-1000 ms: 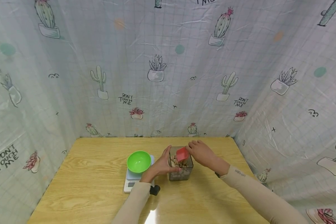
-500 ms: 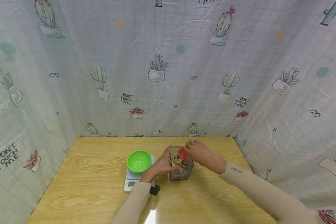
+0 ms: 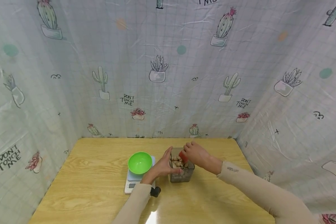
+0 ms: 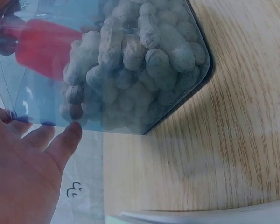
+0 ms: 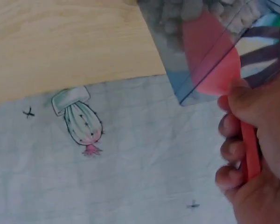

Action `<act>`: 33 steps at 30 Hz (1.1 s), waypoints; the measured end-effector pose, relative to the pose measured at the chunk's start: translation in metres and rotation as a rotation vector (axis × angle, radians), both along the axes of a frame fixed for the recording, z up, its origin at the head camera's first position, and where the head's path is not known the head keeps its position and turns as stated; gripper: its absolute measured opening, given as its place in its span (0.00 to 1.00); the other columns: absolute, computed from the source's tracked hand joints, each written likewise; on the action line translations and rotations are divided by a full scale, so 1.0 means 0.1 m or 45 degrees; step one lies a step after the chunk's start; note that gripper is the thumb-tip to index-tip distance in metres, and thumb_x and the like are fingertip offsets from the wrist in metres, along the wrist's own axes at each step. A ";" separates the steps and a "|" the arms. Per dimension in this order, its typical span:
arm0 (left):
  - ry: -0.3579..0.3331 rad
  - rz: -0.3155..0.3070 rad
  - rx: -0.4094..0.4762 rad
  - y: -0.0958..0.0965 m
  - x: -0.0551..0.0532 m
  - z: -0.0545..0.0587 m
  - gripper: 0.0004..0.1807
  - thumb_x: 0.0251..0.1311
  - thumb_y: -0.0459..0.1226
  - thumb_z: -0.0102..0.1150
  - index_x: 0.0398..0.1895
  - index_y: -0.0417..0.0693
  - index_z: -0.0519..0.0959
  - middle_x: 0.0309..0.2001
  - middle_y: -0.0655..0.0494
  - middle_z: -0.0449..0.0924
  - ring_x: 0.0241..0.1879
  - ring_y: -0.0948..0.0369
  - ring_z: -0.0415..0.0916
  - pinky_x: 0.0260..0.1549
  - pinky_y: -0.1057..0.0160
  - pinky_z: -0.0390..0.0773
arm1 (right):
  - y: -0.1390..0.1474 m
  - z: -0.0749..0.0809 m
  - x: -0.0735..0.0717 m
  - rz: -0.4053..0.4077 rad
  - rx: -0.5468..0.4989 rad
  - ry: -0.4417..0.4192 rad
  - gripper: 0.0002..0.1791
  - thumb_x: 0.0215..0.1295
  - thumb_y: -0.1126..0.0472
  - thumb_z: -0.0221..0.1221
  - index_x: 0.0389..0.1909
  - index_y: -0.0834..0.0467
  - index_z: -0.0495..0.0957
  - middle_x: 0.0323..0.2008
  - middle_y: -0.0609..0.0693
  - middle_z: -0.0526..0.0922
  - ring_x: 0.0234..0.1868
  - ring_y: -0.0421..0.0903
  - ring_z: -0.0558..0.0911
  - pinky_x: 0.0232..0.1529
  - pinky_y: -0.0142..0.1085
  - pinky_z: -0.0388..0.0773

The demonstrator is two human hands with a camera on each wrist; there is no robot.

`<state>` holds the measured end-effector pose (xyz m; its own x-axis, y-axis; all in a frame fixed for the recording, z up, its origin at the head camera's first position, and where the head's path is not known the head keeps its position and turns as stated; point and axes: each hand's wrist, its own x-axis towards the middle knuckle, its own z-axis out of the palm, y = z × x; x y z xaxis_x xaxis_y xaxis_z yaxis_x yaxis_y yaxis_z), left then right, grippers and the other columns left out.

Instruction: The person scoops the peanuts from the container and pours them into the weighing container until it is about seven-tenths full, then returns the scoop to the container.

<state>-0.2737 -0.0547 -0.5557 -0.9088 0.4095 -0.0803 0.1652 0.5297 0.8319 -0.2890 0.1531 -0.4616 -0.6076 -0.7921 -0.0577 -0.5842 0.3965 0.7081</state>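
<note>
A see-through square container [image 3: 182,178] partly filled with peanuts in the shell [image 4: 149,56] stands on the table. My left hand [image 3: 164,164] grips its left side, thumb along the front and fingertips [image 4: 67,140] on the wall. My right hand [image 3: 197,154] holds a red scoop [image 5: 212,56] by its handle, the fingers curled round it. The scoop's head is down inside the container, against the peanuts; through the wall it shows in both wrist views. Its opening is mostly hidden in the head view.
Left of the container, a bright green bowl [image 3: 140,163] sits on a white kitchen scale [image 3: 130,188], partly behind my left forearm. The wooden table [image 3: 95,177] ends at a cactus-print curtain [image 3: 168,115] behind and on both sides.
My right hand has moved a little left and tipped the scoop, so its red head sits lower among the peanuts. The left hand keeps its grip; bowl and scale stay put.
</note>
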 end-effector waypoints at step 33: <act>-0.008 -0.005 0.010 -0.01 0.01 0.01 0.65 0.48 0.59 0.72 0.79 0.68 0.33 0.81 0.52 0.34 0.77 0.44 0.48 0.66 0.39 0.64 | 0.20 -0.40 -0.04 0.030 -0.682 -0.329 0.06 0.64 0.64 0.64 0.41 0.54 0.80 0.34 0.49 0.82 0.33 0.46 0.79 0.40 0.41 0.79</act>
